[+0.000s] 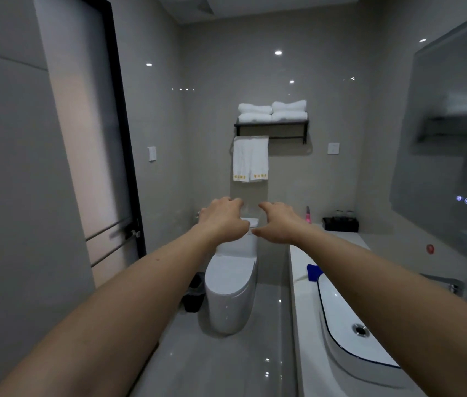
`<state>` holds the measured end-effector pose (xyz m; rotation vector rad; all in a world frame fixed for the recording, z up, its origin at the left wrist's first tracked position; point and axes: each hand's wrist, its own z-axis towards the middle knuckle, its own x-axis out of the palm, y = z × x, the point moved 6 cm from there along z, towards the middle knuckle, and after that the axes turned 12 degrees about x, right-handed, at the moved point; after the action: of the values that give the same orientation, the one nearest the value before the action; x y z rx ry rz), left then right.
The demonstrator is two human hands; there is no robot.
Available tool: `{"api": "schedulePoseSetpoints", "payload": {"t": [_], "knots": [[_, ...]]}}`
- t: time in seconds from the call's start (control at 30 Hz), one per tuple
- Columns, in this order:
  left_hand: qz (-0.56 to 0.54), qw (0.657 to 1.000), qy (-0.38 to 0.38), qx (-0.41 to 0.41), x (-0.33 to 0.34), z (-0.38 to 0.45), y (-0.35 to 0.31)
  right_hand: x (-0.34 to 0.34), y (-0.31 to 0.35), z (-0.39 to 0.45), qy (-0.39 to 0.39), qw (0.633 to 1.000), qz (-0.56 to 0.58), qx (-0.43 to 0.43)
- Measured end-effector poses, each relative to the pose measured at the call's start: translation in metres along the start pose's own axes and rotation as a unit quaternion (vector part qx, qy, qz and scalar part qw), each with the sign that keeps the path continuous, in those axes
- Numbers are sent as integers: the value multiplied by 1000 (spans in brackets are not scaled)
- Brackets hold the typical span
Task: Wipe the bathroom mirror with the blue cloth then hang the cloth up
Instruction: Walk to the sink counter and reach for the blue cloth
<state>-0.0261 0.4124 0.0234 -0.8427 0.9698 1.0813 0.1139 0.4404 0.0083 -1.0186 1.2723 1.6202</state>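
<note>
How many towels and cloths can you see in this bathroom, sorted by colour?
White folded towels on the shelf: 4
White hanging towels on the rail: 2
Blue cloth on the counter: 1
Total: 7

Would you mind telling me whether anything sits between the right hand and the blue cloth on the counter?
Nothing visible blocks it. The blue cloth lies on the counter at the sink's far rim, partly hidden under the forearm; the right hand is empty, extended beyond it.
</note>
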Motion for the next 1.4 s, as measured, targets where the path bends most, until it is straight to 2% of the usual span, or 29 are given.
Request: {"api": "schedulePoseSetpoints", "payload": {"t": [0.23,0.6,0.87,1.1,1.4], "knots": [[-8,1000,6,3,8,41,69,12,40,53,-17,1000,-12,17],[-15,1000,9,7,32,99,121,49,65,127,-6,1000,-15,23],[-8,1000,7,-14,62,158,159,77,60,203,-2,1000,-21,15],[16,1000,-22,-7,78,244,179,81,48,300,-12,1000,-9,1],[29,999,-13,-7,112,348,198,90,17,414,-14,1000,1,3]]}}
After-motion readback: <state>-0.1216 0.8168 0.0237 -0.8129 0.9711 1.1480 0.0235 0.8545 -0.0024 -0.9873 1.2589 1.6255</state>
